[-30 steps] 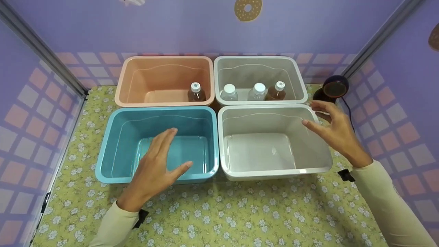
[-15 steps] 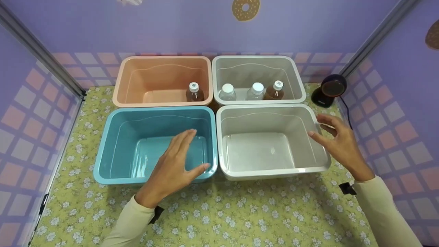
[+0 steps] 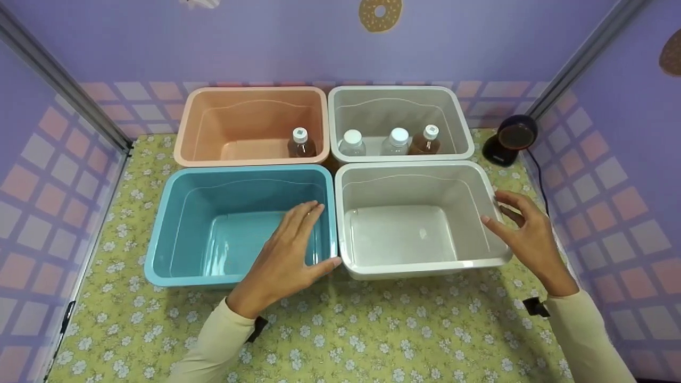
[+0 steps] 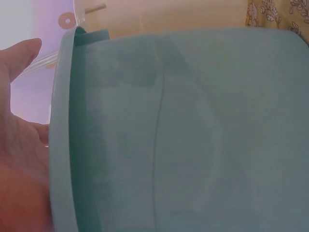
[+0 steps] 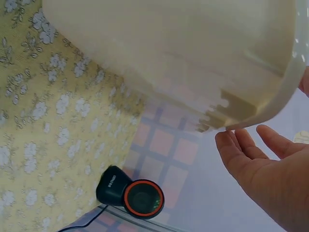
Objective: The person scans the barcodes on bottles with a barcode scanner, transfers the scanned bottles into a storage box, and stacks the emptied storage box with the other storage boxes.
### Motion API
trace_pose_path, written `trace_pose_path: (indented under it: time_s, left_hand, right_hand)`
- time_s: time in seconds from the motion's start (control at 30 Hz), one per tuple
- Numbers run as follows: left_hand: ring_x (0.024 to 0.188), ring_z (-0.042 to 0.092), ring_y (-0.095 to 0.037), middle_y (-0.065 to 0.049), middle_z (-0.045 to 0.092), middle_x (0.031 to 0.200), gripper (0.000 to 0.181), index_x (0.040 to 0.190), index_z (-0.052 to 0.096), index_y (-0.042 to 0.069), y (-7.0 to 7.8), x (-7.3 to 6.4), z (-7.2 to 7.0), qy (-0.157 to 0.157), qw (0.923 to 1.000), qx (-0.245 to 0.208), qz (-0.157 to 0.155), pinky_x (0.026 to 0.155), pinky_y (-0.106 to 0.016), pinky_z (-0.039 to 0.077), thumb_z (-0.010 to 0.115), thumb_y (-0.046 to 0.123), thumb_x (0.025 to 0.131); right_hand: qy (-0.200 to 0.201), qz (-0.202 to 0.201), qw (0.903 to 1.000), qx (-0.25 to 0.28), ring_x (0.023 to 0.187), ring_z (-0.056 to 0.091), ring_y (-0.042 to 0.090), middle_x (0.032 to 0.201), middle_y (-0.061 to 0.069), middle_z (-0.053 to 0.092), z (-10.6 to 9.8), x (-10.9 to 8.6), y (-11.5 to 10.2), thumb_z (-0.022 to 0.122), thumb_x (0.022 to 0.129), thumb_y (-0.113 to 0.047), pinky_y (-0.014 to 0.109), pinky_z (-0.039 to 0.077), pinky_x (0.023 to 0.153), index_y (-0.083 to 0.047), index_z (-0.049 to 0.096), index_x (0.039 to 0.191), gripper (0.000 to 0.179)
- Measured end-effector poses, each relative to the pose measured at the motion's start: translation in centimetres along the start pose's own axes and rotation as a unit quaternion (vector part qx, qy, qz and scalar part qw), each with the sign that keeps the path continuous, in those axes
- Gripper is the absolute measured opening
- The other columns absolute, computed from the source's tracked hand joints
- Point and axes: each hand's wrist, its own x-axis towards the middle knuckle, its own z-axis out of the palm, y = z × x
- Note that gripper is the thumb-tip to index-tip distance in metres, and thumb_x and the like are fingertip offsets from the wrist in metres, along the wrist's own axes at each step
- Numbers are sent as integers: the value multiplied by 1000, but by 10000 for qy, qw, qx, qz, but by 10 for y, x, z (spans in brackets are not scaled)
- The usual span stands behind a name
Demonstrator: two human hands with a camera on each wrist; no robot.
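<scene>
My left hand point(image 3: 282, 258) hangs over the right part of the blue plastic tub point(image 3: 175, 178), fingers extended and spread from the thumb. Its thumb tip lies near the seam between this tub and the front light-grey tub point(image 3: 420, 267); whether it touches a rim I cannot tell. The left wrist view shows the blue tub's outer wall point(image 4: 193, 121) beside the hand. At the light-grey tub's right rim is my right hand point(image 3: 532, 239), thumb over the inner side and fingers loosely bent at the outer side. In the right wrist view its fingertips point(image 5: 226, 140) are close to the rim.
Behind stand an orange tub point(image 3: 183, 143) with a dark-liquid bottle point(image 3: 302, 147) and a grey tub point(image 3: 463, 106) with two clear bottles and a brown bottle point(image 3: 425, 144). A black round-headed device point(image 3: 511, 139) with a cable stands at right. Purple walls enclose the flowered tabletop point(image 3: 388, 330).
My left hand has moved right across the blue tub toward its right rim. My right hand has come down and nearer along the light-grey tub's right rim. The tubs appear unmoved.
</scene>
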Motion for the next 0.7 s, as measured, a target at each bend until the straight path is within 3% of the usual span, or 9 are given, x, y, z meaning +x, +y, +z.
trace_pose_path:
  time_s: [0.23, 0.5, 0.7]
  left_hand:
    - [161, 33, -41, -21, 36, 174, 101, 171, 36, 3, 5, 5, 6, -142, 9998, -122, 92, 124, -66, 39, 80, 57, 99]
    - [163, 30, -42, -22, 33, 175, 101, 173, 35, 5, 9, 9, 11, -380, 9992, -91, -10, 123, -68, 38, 80, 57, 99]
    - [164, 27, -42, -21, 30, 177, 101, 174, 32, 7, 11, 12, 14, -629, 9980, 21, -47, 126, -67, 34, 79, 58, 100]
  right_hand:
    - [168, 182, 9993, 278, 133, 59, 10, 151, 18, 55, 7, -18, 8, 75, 99, 11, 14, 49, 108, 7, 57, 154, 59]
    - [255, 381, 9978, 486, 129, 59, 6, 152, 24, 57, 13, -34, 23, 62, 105, 14, 9, 51, 97, 6, 50, 160, 57]
    - [633, 476, 9962, 370, 124, 64, 6, 144, 23, 64, 16, -36, 23, 58, 107, 11, 12, 55, 91, 5, 57, 155, 48]
